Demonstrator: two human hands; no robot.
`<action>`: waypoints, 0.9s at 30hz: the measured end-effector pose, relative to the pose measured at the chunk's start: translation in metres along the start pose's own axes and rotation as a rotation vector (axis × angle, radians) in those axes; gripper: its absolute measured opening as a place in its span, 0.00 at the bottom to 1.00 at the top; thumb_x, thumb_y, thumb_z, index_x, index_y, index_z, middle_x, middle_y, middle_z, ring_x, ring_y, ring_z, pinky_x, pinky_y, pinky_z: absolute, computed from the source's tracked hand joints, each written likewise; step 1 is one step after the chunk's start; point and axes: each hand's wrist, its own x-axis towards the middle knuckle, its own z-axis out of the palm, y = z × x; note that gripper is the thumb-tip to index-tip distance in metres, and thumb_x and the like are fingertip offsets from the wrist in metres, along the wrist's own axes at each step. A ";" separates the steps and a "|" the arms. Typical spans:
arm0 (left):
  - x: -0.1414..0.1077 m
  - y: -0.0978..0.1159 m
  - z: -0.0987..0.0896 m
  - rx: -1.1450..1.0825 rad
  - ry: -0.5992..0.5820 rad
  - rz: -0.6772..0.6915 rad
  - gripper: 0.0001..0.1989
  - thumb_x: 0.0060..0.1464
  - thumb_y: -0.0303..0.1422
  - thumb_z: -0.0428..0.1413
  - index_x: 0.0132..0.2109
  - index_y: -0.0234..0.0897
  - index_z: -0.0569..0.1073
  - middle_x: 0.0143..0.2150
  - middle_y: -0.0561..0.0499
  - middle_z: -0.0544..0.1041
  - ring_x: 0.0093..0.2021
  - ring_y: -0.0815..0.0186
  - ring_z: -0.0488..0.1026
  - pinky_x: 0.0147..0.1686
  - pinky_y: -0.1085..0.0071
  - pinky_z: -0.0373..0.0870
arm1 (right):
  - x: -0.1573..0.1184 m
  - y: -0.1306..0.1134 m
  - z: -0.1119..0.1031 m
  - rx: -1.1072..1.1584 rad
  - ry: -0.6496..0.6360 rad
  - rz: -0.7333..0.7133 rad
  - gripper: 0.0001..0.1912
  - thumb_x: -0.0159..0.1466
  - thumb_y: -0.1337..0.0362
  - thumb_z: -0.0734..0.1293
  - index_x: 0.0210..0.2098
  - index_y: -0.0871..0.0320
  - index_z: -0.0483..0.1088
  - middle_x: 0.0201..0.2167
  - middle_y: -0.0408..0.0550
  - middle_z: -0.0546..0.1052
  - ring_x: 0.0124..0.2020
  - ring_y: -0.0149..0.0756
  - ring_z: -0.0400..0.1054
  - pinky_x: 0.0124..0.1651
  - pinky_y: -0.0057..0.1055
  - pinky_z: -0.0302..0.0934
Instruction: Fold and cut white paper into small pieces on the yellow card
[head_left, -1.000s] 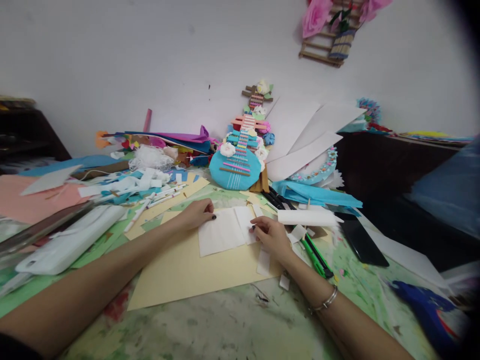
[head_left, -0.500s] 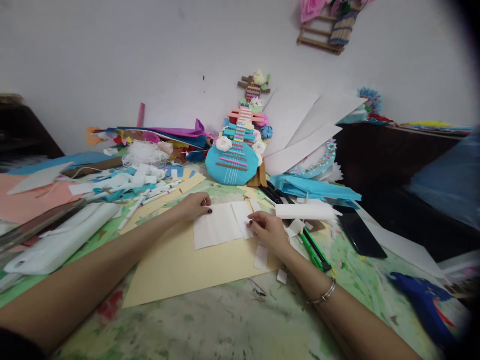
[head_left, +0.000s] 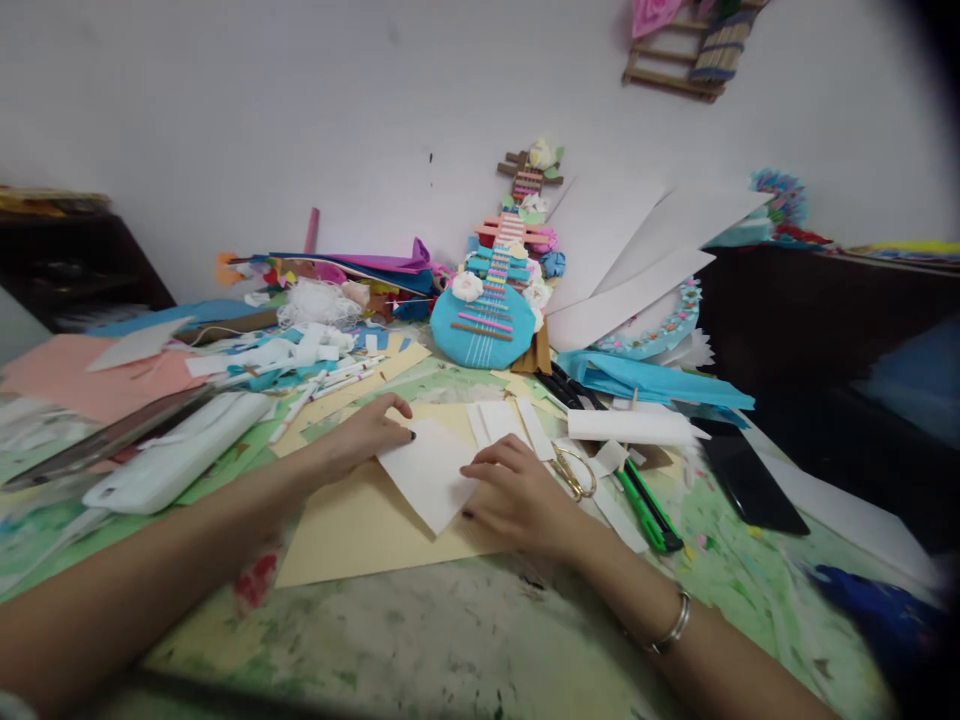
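Note:
A square white sheet of paper [head_left: 429, 470] lies tilted like a diamond over a large cream sheet [head_left: 352, 545]. My left hand [head_left: 369, 437] pinches its upper left edge between thumb and fingers. At its right corner, my right hand [head_left: 521, 492] has its fingertips on the paper, with the thumb below and the fingers above. Just beyond are narrow white paper strips [head_left: 491, 422]. Gold-handled scissors [head_left: 574, 474] lie beside my right hand, their blades hidden.
A green utility knife [head_left: 651, 505], a white paper roll [head_left: 630, 425] and a black phone [head_left: 750, 475] lie on the right. To the left are a white power strip [head_left: 176, 455] and heaped paper scraps [head_left: 300, 350]. A blue paper guitar [head_left: 484, 325] leans against the wall.
The white sheet has turned into a diamond position and moved apart from the strips. My right hand has come nearer, uncovering the gold scissors. The camera view has shifted left.

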 end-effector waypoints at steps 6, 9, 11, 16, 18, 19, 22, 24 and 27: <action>-0.055 -0.015 0.017 -0.434 0.039 -0.123 0.12 0.41 0.32 0.58 0.35 0.38 0.65 0.21 0.59 0.69 0.23 0.71 0.68 0.22 0.78 0.62 | 0.006 -0.030 0.014 -0.077 -0.127 -0.089 0.17 0.60 0.60 0.65 0.46 0.61 0.65 0.45 0.55 0.71 0.47 0.43 0.59 0.47 0.41 0.55; -0.070 -0.019 0.021 -0.521 -0.019 -0.202 0.11 0.41 0.30 0.59 0.34 0.35 0.67 0.25 0.55 0.72 0.26 0.70 0.71 0.30 0.72 0.70 | 0.005 -0.022 0.018 -0.067 -0.112 -0.090 0.07 0.63 0.71 0.60 0.36 0.60 0.68 0.35 0.51 0.75 0.39 0.37 0.64 0.43 0.36 0.56; -0.076 -0.022 0.020 -0.523 -0.045 -0.237 0.11 0.41 0.30 0.59 0.34 0.34 0.69 0.29 0.51 0.75 0.28 0.68 0.73 0.36 0.68 0.72 | 0.003 -0.015 0.017 -0.015 -0.123 -0.089 0.07 0.62 0.72 0.60 0.34 0.60 0.69 0.31 0.50 0.75 0.37 0.35 0.65 0.42 0.34 0.57; -0.084 -0.028 0.010 -0.367 -0.126 -0.203 0.12 0.42 0.31 0.59 0.37 0.33 0.72 0.33 0.49 0.75 0.35 0.65 0.74 0.41 0.68 0.70 | 0.001 -0.007 0.013 0.126 -0.089 -0.077 0.07 0.63 0.71 0.61 0.35 0.60 0.71 0.31 0.50 0.76 0.36 0.35 0.67 0.40 0.33 0.60; -0.087 -0.030 0.007 -0.182 -0.133 -0.105 0.13 0.43 0.32 0.57 0.39 0.35 0.73 0.32 0.50 0.74 0.34 0.66 0.73 0.38 0.70 0.70 | 0.001 -0.007 0.013 0.143 -0.077 -0.051 0.08 0.63 0.70 0.60 0.36 0.60 0.72 0.30 0.50 0.76 0.34 0.35 0.67 0.38 0.32 0.61; -0.089 -0.031 0.007 -0.053 -0.104 -0.034 0.14 0.43 0.32 0.56 0.41 0.35 0.73 0.32 0.50 0.73 0.32 0.66 0.72 0.36 0.70 0.70 | 0.000 -0.008 0.013 0.148 -0.072 -0.037 0.08 0.63 0.70 0.60 0.36 0.60 0.72 0.30 0.50 0.76 0.33 0.35 0.67 0.37 0.32 0.61; -0.096 -0.034 0.009 0.338 0.044 0.223 0.18 0.43 0.32 0.57 0.45 0.40 0.74 0.38 0.49 0.70 0.30 0.68 0.68 0.33 0.70 0.68 | 0.000 -0.011 0.015 0.152 -0.057 -0.003 0.09 0.63 0.69 0.61 0.36 0.61 0.73 0.28 0.50 0.76 0.31 0.34 0.67 0.34 0.31 0.60; -0.099 -0.036 0.012 0.465 0.102 0.364 0.18 0.44 0.32 0.57 0.46 0.43 0.74 0.44 0.48 0.68 0.34 0.67 0.68 0.37 0.69 0.68 | 0.000 -0.013 0.015 0.157 -0.066 0.027 0.08 0.63 0.69 0.61 0.36 0.60 0.73 0.27 0.49 0.76 0.29 0.33 0.67 0.32 0.30 0.60; -0.099 -0.037 0.015 0.464 0.104 0.448 0.09 0.50 0.33 0.54 0.37 0.43 0.78 0.44 0.47 0.71 0.38 0.64 0.68 0.42 0.68 0.66 | -0.001 -0.016 0.015 0.204 -0.092 0.128 0.07 0.62 0.67 0.63 0.37 0.58 0.74 0.25 0.47 0.76 0.27 0.32 0.67 0.32 0.29 0.60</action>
